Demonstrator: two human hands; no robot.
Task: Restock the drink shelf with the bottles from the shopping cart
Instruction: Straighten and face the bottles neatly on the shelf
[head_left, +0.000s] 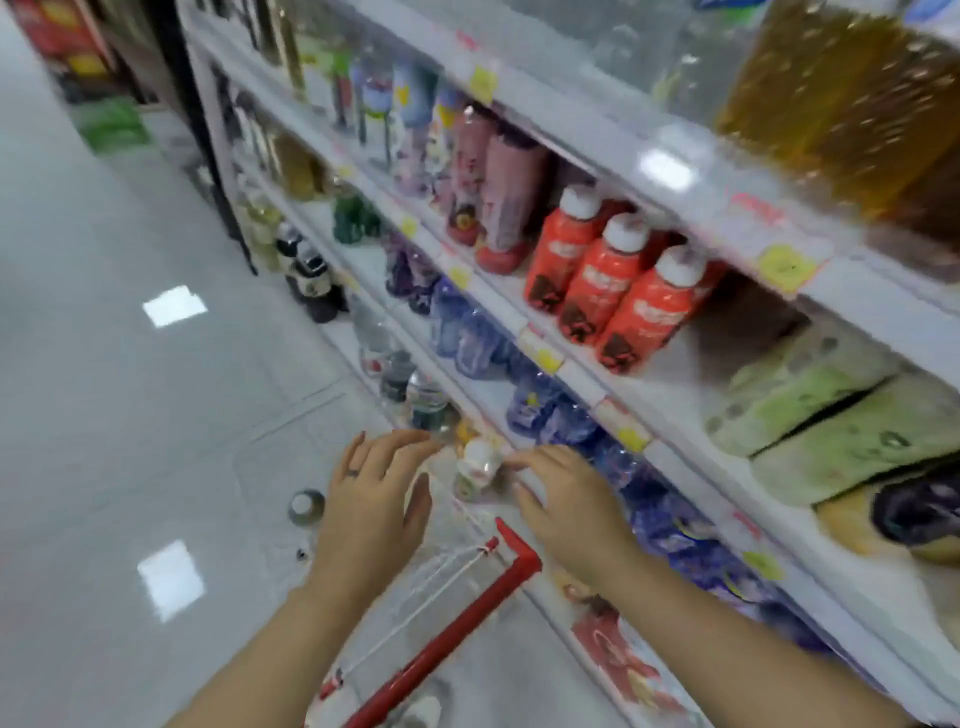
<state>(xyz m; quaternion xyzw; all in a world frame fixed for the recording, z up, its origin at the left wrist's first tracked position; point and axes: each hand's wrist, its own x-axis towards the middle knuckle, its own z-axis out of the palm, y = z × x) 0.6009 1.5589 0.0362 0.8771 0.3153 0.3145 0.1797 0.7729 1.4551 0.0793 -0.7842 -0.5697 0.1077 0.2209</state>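
No legible txt anywhere: motion blur thru-out.
Yellow price tags (787, 267) on the drink shelf (883, 306) front rails: print too smeared, no nos. made out. Red bottles (618, 291) w/ white caps carry a white brand word across the label, letters unreadable; dark graphic under it, same. Red lettering (753, 210) on the rail by the upper tag: blurred. Pink bottles (506, 192) show dark marks, can't tell what. Poster strip (618, 654) along the shelf base, w/ a red-clad figure on it: any txt illegible. Small white bottle (475, 467) label: colour blobs only.
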